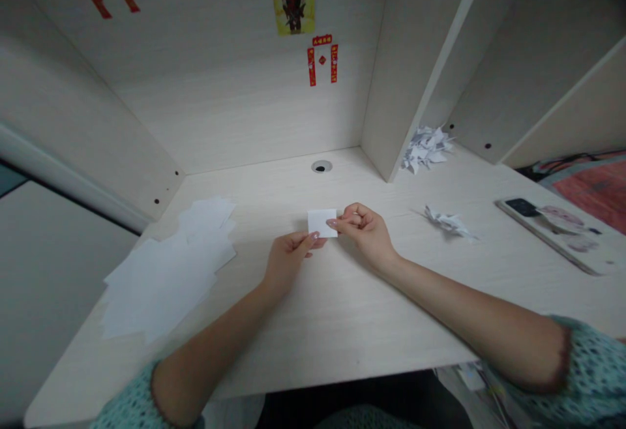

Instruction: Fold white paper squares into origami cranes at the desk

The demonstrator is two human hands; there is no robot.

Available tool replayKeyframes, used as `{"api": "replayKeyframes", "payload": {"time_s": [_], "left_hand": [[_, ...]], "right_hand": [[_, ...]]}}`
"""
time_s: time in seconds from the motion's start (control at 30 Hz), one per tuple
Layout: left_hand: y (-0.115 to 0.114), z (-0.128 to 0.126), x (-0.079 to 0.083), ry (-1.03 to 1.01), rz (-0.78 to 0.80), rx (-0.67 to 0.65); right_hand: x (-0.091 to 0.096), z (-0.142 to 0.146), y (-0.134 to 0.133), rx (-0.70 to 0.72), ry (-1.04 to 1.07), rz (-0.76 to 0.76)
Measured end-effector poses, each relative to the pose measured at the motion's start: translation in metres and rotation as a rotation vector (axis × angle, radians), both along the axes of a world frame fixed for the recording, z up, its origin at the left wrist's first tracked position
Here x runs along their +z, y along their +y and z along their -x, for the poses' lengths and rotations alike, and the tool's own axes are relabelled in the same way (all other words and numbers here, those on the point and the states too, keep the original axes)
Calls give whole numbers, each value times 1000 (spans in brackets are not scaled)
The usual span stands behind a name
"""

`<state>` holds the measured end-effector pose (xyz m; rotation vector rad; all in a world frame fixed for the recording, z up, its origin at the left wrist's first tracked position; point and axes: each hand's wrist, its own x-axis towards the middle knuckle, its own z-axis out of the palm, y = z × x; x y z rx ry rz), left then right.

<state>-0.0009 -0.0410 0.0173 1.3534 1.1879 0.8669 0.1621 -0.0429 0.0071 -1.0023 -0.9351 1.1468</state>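
Note:
A small white square of paper [321, 220] is held up over the middle of the desk. My left hand [289, 256] pinches its lower left corner between thumb and fingers. At its right edge, my right hand [368, 235] also grips it, the thumb lying on the front face. Whether the paper is folded in layers I cannot tell. To the left lies a spread of white paper sheets [171, 269], overlapping one another. A small folded white paper piece with pointed ends [448, 222] rests on the desk to the right of my right hand.
A heap of folded white paper pieces [427, 148] sits in the corner by the upright divider [415, 77]. A phone [552, 233] lies at the right. The desk [313, 331] has a round cable hole [321, 167] near the back wall. Red decorations [322, 60] hang there.

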Motion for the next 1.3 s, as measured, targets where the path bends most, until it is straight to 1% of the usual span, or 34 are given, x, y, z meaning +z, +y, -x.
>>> {"api": "replayKeyframes", "payload": {"time_s": [0.07, 0.2, 0.3, 0.4, 0.53, 0.67, 0.8, 0.97, 1.07, 1.13, 1.23, 1.3], "left_hand": [[0, 0, -1, 16, -5, 13], [0, 1, -1, 1, -28, 43], [-2, 1, -1, 4, -59, 12], [-4, 1, -1, 24, -86, -15], [-4, 1, 0, 30, -102, -19], [-1, 2, 1, -10, -65, -18], [2, 4, -1, -42, -22, -7], [2, 3, -3, -51, 15, -32], [2, 4, -4, -61, 18, -73], [4, 5, -4, -79, -2, -62], [8, 8, -4, -135, -37, 3], [10, 9, -2, -151, -38, 22]], "right_hand": [[0, 0, -1, 13, -5, 11], [0, 3, -3, 84, 18, 22], [-2, 5, -4, 134, 33, 15], [-4, 6, -5, 129, 37, 13], [-4, 6, -5, 107, 22, 32], [-2, 5, -4, 133, 59, 47], [1, 3, -4, 132, 78, 58], [-1, 2, -3, 120, 41, 14], [-4, 0, 0, 70, -8, -20], [-6, -3, 3, 14, -66, -84], [-6, -8, 4, -34, -236, -191], [-5, -10, 3, -1, -393, -241]]}}
